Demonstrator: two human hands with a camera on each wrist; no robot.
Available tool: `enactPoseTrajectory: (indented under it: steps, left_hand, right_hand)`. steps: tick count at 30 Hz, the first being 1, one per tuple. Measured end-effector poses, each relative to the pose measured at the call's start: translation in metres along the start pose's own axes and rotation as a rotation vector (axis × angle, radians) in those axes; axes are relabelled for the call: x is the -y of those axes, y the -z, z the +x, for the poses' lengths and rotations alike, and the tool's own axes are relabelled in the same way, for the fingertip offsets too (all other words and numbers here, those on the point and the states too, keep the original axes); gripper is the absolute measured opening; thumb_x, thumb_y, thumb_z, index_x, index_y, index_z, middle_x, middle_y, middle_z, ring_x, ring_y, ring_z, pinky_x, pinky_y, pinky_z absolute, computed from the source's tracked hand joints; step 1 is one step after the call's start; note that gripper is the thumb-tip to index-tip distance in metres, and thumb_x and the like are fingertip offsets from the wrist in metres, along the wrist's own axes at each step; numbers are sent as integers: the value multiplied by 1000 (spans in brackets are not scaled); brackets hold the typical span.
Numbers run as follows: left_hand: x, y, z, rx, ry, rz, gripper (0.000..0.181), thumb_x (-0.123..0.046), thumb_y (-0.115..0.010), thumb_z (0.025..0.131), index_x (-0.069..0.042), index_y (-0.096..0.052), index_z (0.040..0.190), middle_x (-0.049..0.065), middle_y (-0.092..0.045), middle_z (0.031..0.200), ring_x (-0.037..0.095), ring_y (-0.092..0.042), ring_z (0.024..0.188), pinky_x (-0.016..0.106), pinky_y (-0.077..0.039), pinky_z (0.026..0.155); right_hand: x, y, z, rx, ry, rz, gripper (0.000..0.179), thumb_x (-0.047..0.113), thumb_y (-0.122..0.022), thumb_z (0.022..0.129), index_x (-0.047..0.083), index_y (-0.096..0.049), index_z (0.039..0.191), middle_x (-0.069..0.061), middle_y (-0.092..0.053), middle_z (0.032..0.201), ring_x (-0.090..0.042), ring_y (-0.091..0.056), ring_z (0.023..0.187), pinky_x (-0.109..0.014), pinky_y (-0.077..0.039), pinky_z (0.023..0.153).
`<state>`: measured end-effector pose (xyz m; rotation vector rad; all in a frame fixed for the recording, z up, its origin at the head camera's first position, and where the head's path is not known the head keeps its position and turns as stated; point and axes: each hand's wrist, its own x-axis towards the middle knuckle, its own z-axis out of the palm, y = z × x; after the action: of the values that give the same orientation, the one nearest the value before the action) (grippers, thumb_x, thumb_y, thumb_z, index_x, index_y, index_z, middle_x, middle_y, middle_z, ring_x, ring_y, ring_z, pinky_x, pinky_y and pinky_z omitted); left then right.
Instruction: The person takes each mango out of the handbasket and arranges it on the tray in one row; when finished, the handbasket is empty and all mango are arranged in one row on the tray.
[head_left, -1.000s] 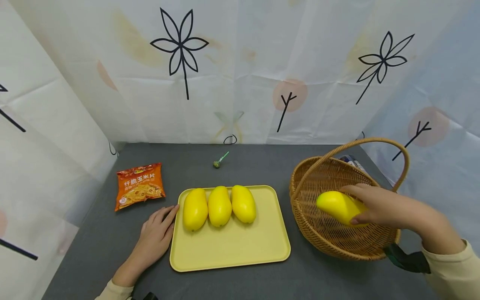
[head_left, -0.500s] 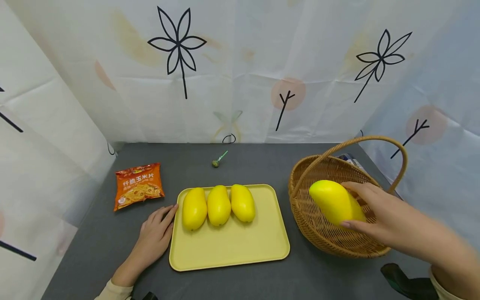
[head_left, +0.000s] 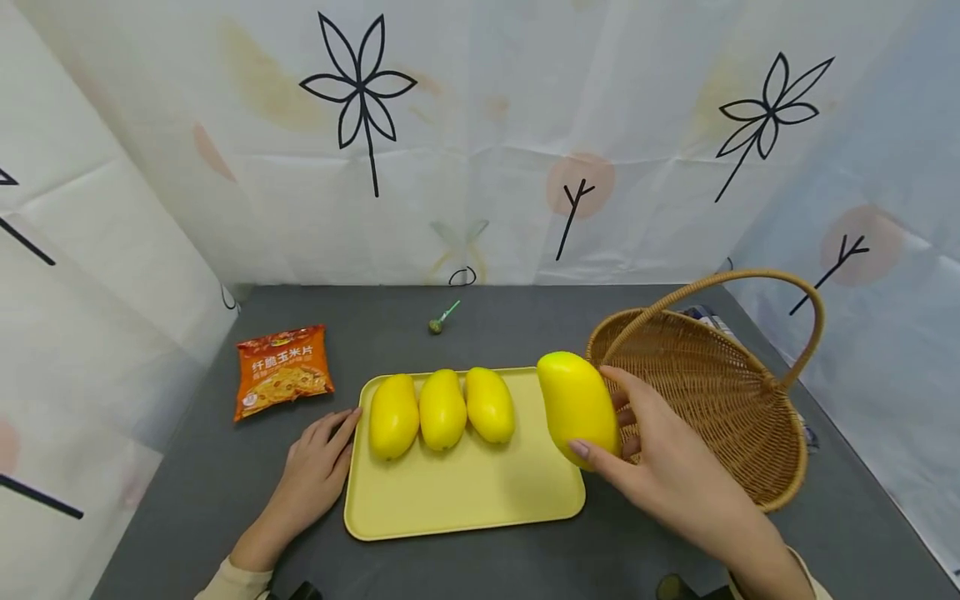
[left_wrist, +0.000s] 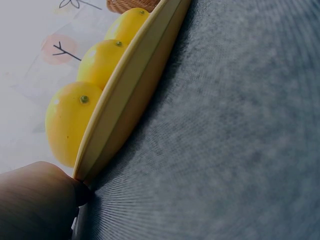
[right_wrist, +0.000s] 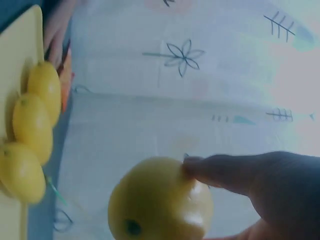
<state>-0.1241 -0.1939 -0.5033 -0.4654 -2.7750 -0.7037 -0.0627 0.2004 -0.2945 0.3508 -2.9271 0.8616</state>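
Note:
My right hand (head_left: 660, 450) grips a yellow mango (head_left: 576, 408), thumb on its near side and fingers behind, raised over the right edge of the yellow tray (head_left: 457, 504). In the right wrist view the mango (right_wrist: 155, 200) shows its dark stem end under my thumb. Three more mangoes (head_left: 442, 410) lie side by side along the tray's far left part. My left hand (head_left: 311, 467) rests on the table with relaxed fingers, the fingertips against the tray's left rim. The left wrist view shows the tray's side wall (left_wrist: 125, 100) close to a finger.
A wicker basket (head_left: 720, 392) with a tall handle stands right of the tray, partly behind my right forearm. An orange snack bag (head_left: 283, 371) lies at the left. Toward the back is a small wrapped lollipop (head_left: 437, 325) with a green stick. Something patterned (head_left: 708, 317) lies behind the basket.
My right hand has lifted the mango out of the basket and carried it left to the tray's right edge. The basket has tilted somewhat. My left hand stays at the rim.

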Motion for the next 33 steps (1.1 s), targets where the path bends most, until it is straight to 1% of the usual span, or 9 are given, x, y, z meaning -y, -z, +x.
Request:
enactPoseTrajectory:
  steps: [2,4,8,13,16,21,26,29,33]
  left_hand:
    - [-1,0,0,0,-1,0,56,-13,-55,97,-17,-37,149,14,-45,140,38,-36,130,62,-30,94]
    - [-2,1,0,0,1,0,55,-12,-55,97,-16,-38,149,14,-45,140,38,-36,129,62,-30,94]
    - [-3,1,0,9,1,-4,56,-12,-55,97,-17,-37,149,14,-45,140,38,-36,130,62,-30,93]
    - [-2,0,1,-5,-5,-5,55,-12,-55,97,-16,-38,149,14,-46,140,38,-37,129,62,-30,93]
    - [-2,0,1,-17,-11,-1,55,-11,-56,96,-15,-39,148,14,-46,139,38,-37,129,62,-31,93]
    - [-1,0,2,-23,-16,2,55,-11,-56,96,-15,-39,148,14,-47,138,38,-37,128,62,-31,92]
    - [0,-1,1,-13,-11,-1,56,-12,-56,96,-16,-39,148,14,-46,139,39,-37,129,62,-30,92]
    - [0,-1,1,0,-4,-6,56,-12,-56,96,-17,-37,149,13,-46,140,39,-36,130,62,-30,93]
    - [-1,0,1,1,-1,-9,56,-12,-55,96,-17,-37,149,13,-46,140,39,-36,130,63,-29,93]
  right_hand:
    - [4,-14,2,-12,-25,10,81,52,-67,84,9,-33,144,-9,-52,117,-13,-58,86,-25,-52,67]
    - [7,-30,4,-24,-46,3,79,51,-68,85,7,-34,142,-11,-51,122,-16,-58,89,-28,-52,69]
    - [9,-59,10,-69,-71,-53,74,46,-69,85,2,-37,136,-15,-51,125,-21,-58,90,-36,-52,73]
    - [3,-83,19,-142,-90,-115,70,40,-69,87,-2,-39,134,-20,-54,119,-28,-59,89,-43,-51,72]
    - [-5,-95,24,-184,-84,-133,69,37,-70,86,-3,-38,133,-20,-55,111,-28,-57,83,-42,-51,71]
    - [-16,-110,29,-237,-56,-172,69,33,-70,87,-5,-36,133,-21,-52,101,-25,-53,74,-39,-50,65]
    - [-22,-122,33,-270,-52,-202,67,29,-68,90,-6,-34,135,-23,-50,100,-32,-56,77,-41,-52,65]
    - [-26,-125,36,-258,-59,-202,65,26,-67,90,-8,-33,135,-24,-49,98,-35,-57,79,-44,-52,66]
    - [-31,-129,41,-214,-72,-190,63,25,-66,92,-9,-33,133,-25,-49,96,-35,-58,76,-46,-51,66]
